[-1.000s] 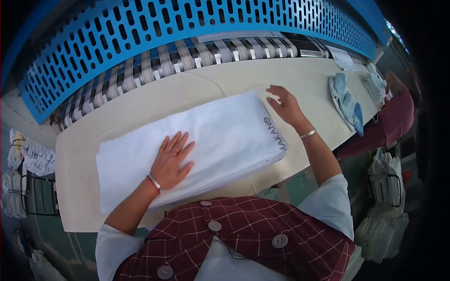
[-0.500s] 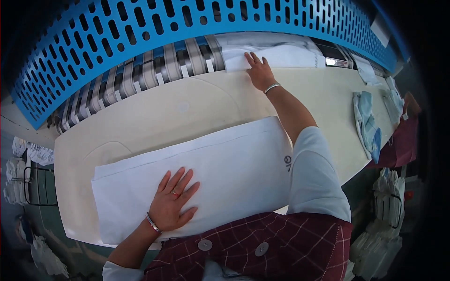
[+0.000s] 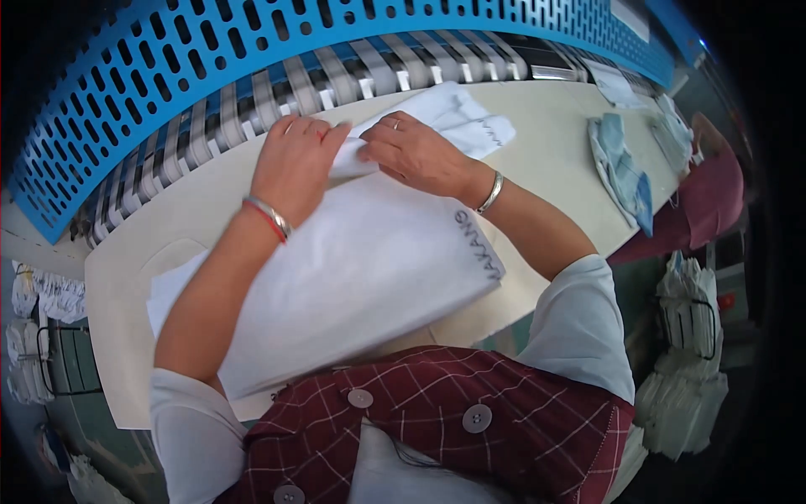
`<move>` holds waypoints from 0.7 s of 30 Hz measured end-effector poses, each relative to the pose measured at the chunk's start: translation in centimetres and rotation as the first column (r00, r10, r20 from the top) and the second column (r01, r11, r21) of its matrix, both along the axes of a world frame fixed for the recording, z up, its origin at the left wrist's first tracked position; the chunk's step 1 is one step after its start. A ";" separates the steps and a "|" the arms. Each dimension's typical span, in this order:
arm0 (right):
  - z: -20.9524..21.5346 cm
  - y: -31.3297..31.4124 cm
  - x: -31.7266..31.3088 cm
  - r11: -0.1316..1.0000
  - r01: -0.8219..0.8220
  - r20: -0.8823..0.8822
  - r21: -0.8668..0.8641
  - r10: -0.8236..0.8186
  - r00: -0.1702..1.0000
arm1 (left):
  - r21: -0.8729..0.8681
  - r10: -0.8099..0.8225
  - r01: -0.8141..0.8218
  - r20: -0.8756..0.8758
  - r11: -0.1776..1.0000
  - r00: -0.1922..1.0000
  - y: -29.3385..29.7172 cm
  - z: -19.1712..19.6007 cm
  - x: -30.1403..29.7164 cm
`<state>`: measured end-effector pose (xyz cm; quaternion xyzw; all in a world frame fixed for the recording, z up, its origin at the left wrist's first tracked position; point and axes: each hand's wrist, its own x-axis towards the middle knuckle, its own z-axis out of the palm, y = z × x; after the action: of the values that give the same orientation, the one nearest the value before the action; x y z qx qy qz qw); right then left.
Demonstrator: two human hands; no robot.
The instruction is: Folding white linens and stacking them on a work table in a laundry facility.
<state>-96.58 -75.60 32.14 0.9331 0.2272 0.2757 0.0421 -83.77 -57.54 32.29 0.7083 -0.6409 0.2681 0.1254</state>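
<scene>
A broad folded white cloth (image 3: 361, 260) with dark lettering along its right end lies on the cream table, close to my body. Just beyond it is a second white cloth (image 3: 453, 118), bunched and partly folded, with dark marks at its right edge. My left hand (image 3: 295, 164) has its fingers curled onto the left part of this second cloth. My right hand (image 3: 420, 155) closes on it a little farther right, knuckles up. The two hands are close together, and they hide the cloth's near edge and the fingertips.
Behind the table (image 3: 554, 139) runs a row of machine belts (image 3: 306, 88) under a blue perforated guard (image 3: 193, 42). A light blue cloth (image 3: 620, 160) lies at the table's right. Past it is a person's maroon garment (image 3: 714, 202). White stacks (image 3: 684, 403) stand below on both sides.
The second cloth has come off the belts toward me onto the table. My left hand has lifted off the folded cloth and joined my right on it. Both hands have closed.
</scene>
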 end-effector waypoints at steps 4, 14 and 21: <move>-2.5 -3.1 -2.7 0.823 0.290 -0.100 0.488 -0.278 0.955 | 0.048 0.024 -0.022 -0.038 0.999 0.999 0.2 4.2 -0.2; 2.1 4.6 -5.4 0.954 0.154 -0.062 0.258 -0.143 0.988 | 0.119 0.053 -0.044 -0.074 0.992 0.996 25.6 6.5 6.8; 0.1 2.8 -6.3 0.896 0.315 -0.284 0.314 -0.229 0.931 | 0.286 0.287 -0.108 -0.712 0.952 0.641 31.1 -4.7 5.0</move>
<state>-102.88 -72.81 32.28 0.9742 0.0435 0.1887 -0.1159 -78.82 -26.44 27.64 0.8306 -0.4766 -0.1053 0.2682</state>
